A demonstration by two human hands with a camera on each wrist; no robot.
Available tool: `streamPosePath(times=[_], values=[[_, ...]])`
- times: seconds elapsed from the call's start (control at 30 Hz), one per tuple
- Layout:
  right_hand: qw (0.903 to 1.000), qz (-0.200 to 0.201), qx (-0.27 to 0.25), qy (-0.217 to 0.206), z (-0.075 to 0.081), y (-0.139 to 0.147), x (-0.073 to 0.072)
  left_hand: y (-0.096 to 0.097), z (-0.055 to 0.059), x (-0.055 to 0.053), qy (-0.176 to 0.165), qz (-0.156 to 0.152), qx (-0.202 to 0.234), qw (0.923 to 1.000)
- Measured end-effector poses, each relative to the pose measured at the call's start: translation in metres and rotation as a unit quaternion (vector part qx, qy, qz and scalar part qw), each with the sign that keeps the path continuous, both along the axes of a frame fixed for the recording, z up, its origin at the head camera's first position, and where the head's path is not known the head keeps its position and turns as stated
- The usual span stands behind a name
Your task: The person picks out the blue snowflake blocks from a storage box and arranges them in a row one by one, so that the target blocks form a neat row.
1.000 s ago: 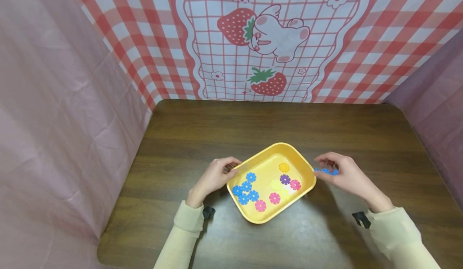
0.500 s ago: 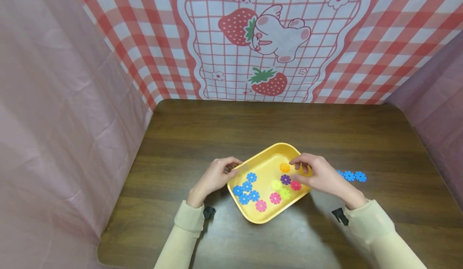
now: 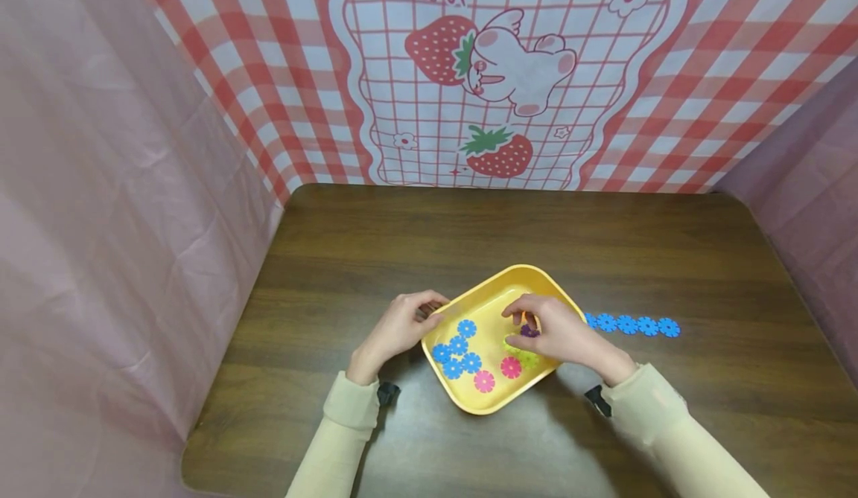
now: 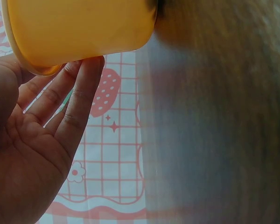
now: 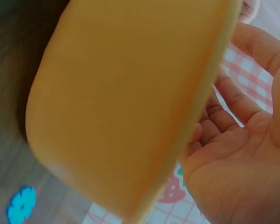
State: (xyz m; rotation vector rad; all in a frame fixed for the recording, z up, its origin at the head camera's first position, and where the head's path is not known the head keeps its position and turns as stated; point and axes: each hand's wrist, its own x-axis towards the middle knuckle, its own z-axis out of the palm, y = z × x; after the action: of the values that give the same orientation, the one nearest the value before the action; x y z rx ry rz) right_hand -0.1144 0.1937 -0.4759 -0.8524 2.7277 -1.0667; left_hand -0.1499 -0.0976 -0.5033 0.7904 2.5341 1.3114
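A yellow plastic basin point(image 3: 485, 334) holds several flower-shaped plastic discs. Blue discs point(image 3: 459, 345) lie on its left side, with pink discs point(image 3: 484, 382) near the front. Along its left rim my left hand point(image 3: 400, 324) grips the basin, thumb over the edge and fingers outside; the left wrist view shows the fingers against the outer wall point(image 4: 84, 28). Inside the basin's right half, my right hand point(image 3: 566, 332) hovers with loosely bent fingers over yellow-green discs point(image 3: 528, 360) and a purple disc point(image 3: 529, 330), partly hiding them. No disc shows in its grasp.
A straight row of several blue discs point(image 3: 626, 324) lies on the brown wooden table point(image 3: 415, 241) right of the basin; its left end meets the basin's edge in view. A strawberry-print cloth point(image 3: 402, 111) hangs behind the table, pink curtains point(image 3: 134, 185) at the sides.
My right hand has let go of blue discs at the row right of the basin, then moved left into the basin. My left hand has stayed on the rim.
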Motion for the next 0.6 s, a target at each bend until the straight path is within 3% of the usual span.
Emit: streamPosePath(times=[0.6], values=[[0.9969, 0.019, 0.056, -0.051, -0.015, -0.04, 0.007, 0.0, 0.0, 0.0, 0.002, -0.001, 0.01, 0.9999]])
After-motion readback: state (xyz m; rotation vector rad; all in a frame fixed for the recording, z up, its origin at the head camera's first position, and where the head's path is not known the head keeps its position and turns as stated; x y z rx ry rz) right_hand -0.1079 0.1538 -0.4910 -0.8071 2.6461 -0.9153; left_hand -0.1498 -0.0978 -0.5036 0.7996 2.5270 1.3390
